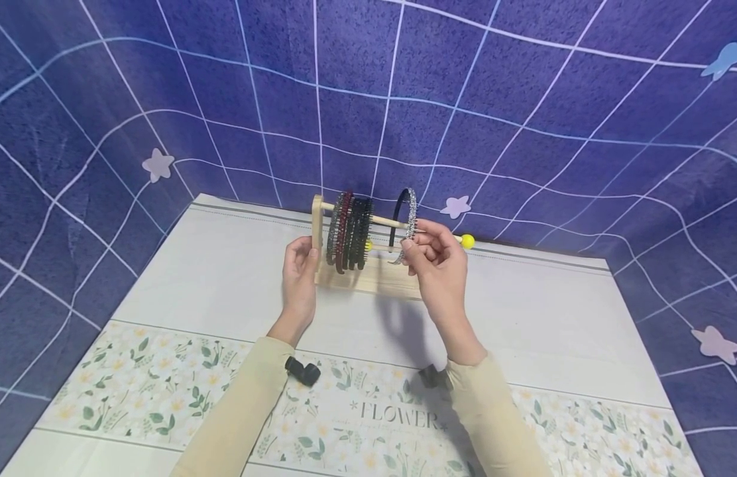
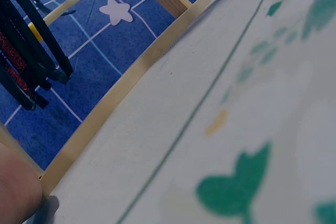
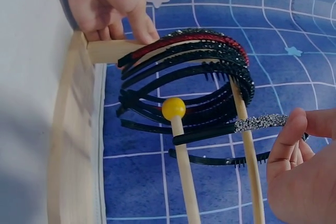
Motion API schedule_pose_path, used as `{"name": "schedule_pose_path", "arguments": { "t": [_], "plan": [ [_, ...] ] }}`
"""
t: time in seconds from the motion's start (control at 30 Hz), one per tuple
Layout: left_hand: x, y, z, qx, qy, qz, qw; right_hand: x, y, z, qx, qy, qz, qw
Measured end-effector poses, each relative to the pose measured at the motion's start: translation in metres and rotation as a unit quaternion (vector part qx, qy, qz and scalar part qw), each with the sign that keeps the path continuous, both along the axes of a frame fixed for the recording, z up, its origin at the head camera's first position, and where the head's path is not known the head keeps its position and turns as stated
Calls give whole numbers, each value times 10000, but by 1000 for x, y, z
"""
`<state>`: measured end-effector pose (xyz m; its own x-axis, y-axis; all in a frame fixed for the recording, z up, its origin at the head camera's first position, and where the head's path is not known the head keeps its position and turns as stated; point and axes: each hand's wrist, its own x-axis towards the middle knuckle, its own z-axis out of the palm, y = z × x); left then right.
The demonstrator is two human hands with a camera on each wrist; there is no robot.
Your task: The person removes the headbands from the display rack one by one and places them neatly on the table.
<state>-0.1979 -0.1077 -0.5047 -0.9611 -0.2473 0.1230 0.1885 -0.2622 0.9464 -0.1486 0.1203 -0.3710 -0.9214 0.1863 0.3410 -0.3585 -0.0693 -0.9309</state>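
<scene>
While the right hand (image 1: pixel 441 268) pinches a silver-glittered headband (image 1: pixel 412 209) around a rod (image 1: pixel 385 220) of the wooden rack (image 1: pixel 368 283), the left hand (image 1: pixel 299 273) grips the rack's left upright (image 1: pixel 317 228), with dark and red headbands (image 1: pixel 348 232) bunched near it on that rod, toward the far side of the white desk (image 1: pixel 523 298)

A floral tablecloth (image 1: pixel 166 391) and starry backdrop (image 1: pixel 368 66) suggest a home

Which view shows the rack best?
The head view: it takes in nearly the whole rack, though small, with the right hand covering part. The right wrist view shows its rods larger but cut off at the bottom. The left wrist view has only cropped parts, mainly one base edge.
</scene>
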Motion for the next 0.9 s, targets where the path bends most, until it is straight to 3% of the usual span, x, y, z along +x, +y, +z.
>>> {"name": "schedule_pose_path", "arguments": {
  "t": [0.9],
  "plan": [
    [2, 0, 4, -33, -34, -84, 10000, 0, 25, 14, -461, 357, -300, 9978]
  ]
}}
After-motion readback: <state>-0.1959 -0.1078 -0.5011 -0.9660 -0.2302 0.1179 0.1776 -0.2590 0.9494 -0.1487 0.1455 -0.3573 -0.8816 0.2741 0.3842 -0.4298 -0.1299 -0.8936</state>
